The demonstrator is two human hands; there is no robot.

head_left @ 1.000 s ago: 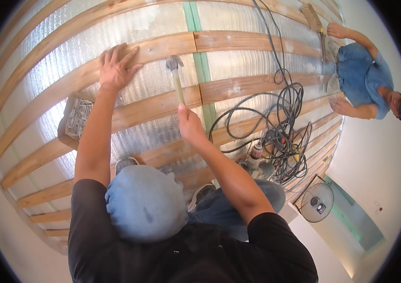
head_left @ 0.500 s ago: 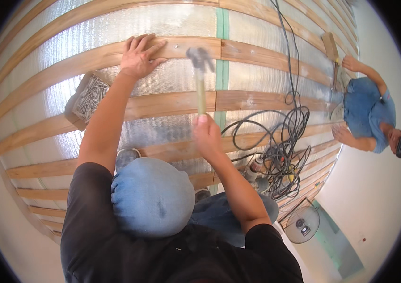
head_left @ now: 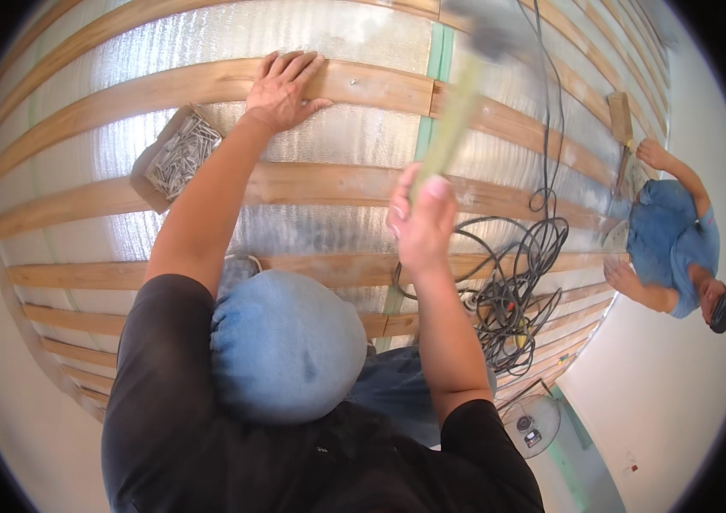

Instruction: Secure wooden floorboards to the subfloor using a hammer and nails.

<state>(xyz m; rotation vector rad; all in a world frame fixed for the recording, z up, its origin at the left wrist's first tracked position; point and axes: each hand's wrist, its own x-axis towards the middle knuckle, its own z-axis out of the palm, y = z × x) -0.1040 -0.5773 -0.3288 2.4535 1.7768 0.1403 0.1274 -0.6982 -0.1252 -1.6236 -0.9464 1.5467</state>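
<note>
My left hand (head_left: 282, 92) lies with fingers stretched on a wooden batten (head_left: 183, 88). To the right of its fingertips, a nail head (head_left: 353, 82) shows in the same batten. My right hand (head_left: 424, 214) grips the pale handle of a hammer (head_left: 452, 124). The hammer is raised toward the far right; its dark head is smeared by motion. Beside my left forearm an open cardboard box (head_left: 146, 181) holds many loose nails (head_left: 185, 158).
Silvery foil sheeting (head_left: 329, 132) lies between parallel battens, with a green tape strip (head_left: 424, 137) across it. Tangled black cables (head_left: 508, 299) lie to my right. Another person (head_left: 675, 222) crouches at the far right near a broom (head_left: 619, 115). A fan (head_left: 534, 423) stands lower right.
My right hand has swung the hammer up and to the right, away from the nail head. My left hand keeps its place on the batten. The whole view has shifted slightly.
</note>
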